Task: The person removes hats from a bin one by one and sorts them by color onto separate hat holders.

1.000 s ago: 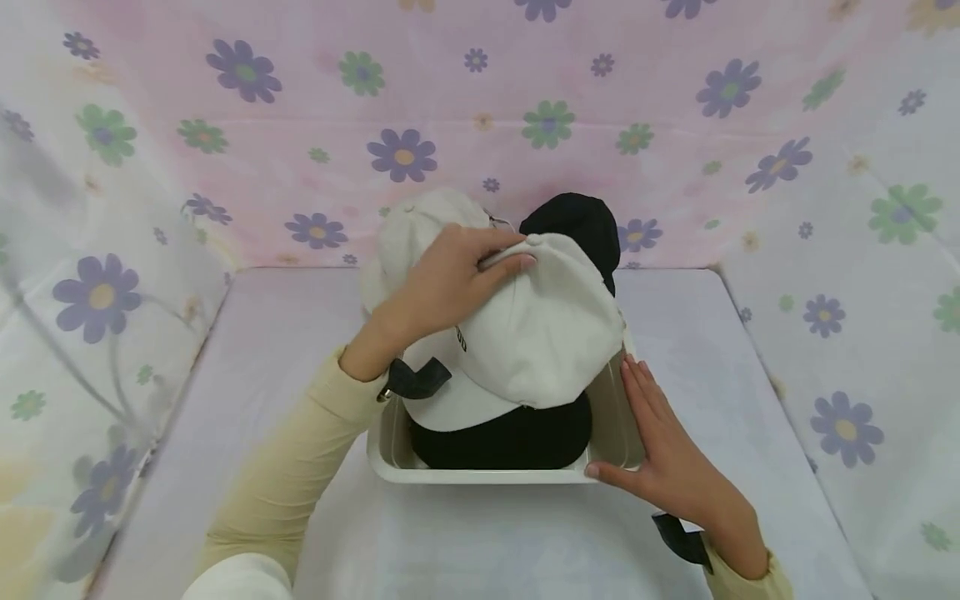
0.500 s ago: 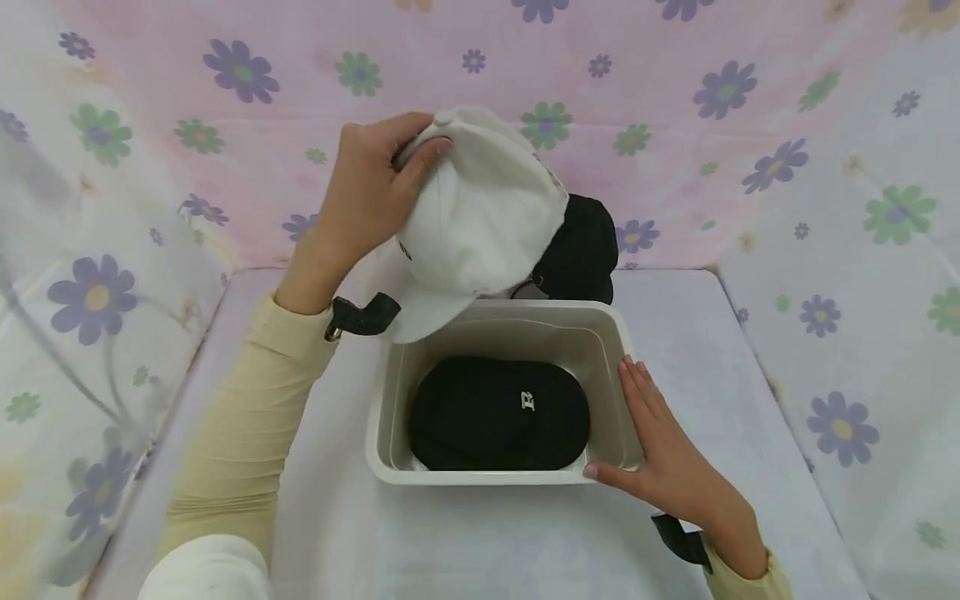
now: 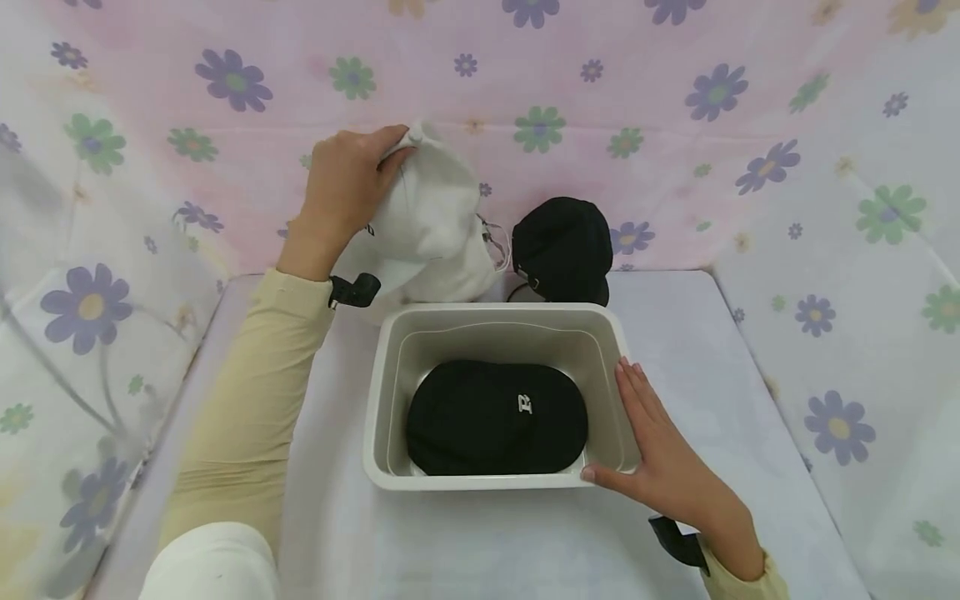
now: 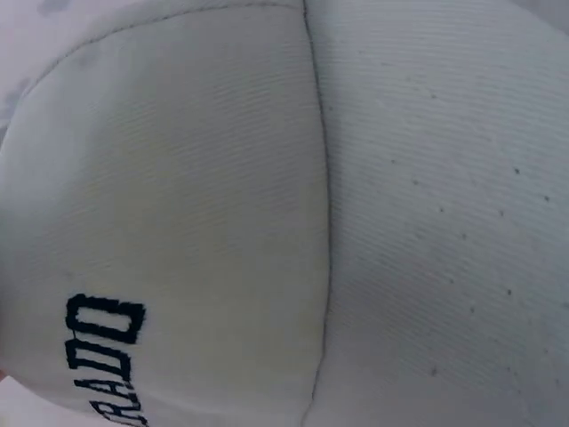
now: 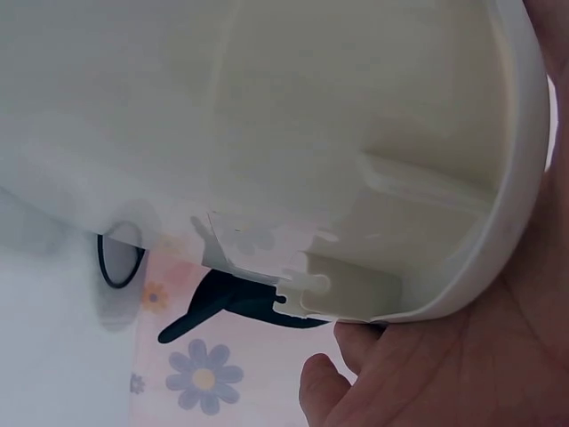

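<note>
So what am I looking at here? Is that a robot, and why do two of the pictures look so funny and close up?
No robot here, just a person's two bare hands. The wide picture comes from a camera worn on the head, looking forward and down. The two close-ups come from little cameras on the wrists: one sees mostly white cloth with dark letters, the other the bin and part of a hand.

The left hand pinches a white cap near its top. The right hand rests against the edge of a pale bin on a whitish surface. Inside lies a black cap. Beyond the bin are a second black cap and another white one.
</note>
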The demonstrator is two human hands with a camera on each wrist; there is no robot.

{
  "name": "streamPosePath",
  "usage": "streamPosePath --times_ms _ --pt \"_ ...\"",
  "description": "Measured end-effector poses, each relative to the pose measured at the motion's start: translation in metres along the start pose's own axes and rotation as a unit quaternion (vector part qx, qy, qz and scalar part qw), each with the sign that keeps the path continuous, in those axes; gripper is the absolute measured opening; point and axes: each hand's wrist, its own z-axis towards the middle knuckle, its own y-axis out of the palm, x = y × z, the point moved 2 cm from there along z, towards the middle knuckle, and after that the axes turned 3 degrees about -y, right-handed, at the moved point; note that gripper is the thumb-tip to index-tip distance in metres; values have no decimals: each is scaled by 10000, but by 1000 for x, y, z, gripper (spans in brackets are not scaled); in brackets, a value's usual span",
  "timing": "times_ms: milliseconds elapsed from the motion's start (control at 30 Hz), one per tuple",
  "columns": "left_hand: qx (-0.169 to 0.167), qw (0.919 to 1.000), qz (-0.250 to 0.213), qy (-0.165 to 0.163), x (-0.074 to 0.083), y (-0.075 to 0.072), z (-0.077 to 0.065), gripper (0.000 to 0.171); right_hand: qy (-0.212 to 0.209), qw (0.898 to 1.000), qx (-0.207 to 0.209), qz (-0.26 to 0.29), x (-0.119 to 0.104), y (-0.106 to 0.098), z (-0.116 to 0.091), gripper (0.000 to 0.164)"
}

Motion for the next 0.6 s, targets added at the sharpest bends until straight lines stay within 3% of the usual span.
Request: streamPosePath --times_ms 200,333,467,600 --pt "-865 9953 -338 -285 -20 36 -12 28 40 10000 -18 -67 0 1 -1 131" --pt "-1316 9874 -725 -495 -23 49 -15 28 30 10000 -1 -57 1 1 -1 130" --pt "-1733 9759 -1135 -681 -21 55 -15 34 61 10000 4 -34 2 0 -2 130" --pt "-2119 9589 -1600 -1002 -24 59 -16 48 72 10000 12 -64 2 0 -1 130"
